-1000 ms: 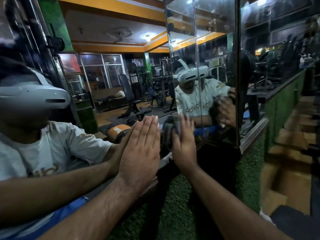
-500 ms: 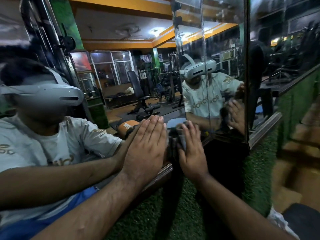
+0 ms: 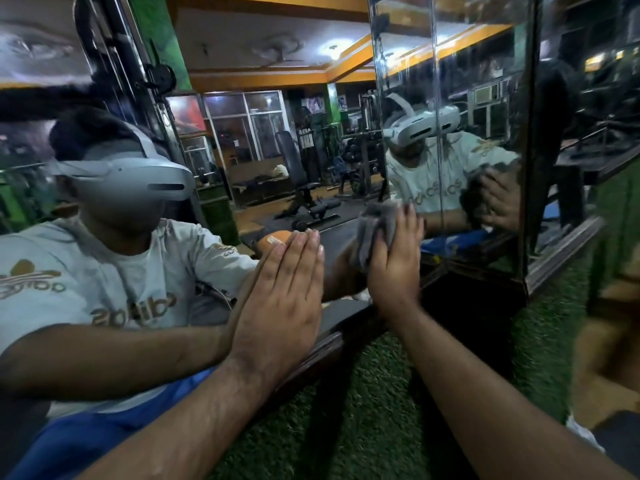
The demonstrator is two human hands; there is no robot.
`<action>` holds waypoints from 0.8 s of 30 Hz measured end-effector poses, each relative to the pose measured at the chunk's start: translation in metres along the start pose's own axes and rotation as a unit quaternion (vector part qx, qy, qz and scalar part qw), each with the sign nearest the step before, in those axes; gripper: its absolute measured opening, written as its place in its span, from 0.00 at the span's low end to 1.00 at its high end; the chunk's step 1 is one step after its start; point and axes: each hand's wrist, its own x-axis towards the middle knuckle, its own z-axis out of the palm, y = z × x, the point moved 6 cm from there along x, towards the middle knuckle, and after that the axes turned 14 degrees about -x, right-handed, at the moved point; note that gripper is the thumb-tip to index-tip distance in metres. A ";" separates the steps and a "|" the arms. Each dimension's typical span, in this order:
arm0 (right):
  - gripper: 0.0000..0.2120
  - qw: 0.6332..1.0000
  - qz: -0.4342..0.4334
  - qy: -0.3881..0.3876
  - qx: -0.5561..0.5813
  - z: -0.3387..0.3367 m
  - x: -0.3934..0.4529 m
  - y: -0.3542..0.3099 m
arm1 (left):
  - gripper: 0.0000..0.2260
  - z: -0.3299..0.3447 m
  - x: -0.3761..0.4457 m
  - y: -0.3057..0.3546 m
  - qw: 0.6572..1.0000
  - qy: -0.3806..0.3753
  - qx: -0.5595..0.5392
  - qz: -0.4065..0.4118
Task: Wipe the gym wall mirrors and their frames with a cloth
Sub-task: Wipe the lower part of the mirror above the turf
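The right hand [image 3: 393, 268] presses the grey cloth [image 3: 375, 230] flat on the mirror [image 3: 221, 161] with straight fingers, near the lower frame [image 3: 311, 362]. The left hand [image 3: 280, 306] leans open on the glass. The cloth looks soft and light, so a flat palm should control it best

Grey cloth [image 3: 375, 233] crumpled flat against wall mirror [image 3: 242, 150], just above dark frame [image 3: 325, 355]

We see green artificial turf [image 3: 374, 410] covering the wall below the mirror; the dark wooden frame [image 3: 325, 355] runs along it toward two o'clock.
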 end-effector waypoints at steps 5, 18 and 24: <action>0.30 0.986 -0.167 -0.011 -0.021 0.000 -0.005 -0.057 | 0.31 -0.002 0.000 0.000 1.000 -0.008 -0.009 -0.006; 0.29 0.976 -0.210 -0.020 -0.053 0.004 -0.041 -0.029 | 0.29 -0.002 -0.004 -0.001 1.000 -0.023 -0.006 0.014; 0.32 0.996 0.074 -0.046 0.029 0.004 -0.041 -0.016 | 0.28 -0.009 -0.015 0.001 0.998 -0.020 -0.052 0.009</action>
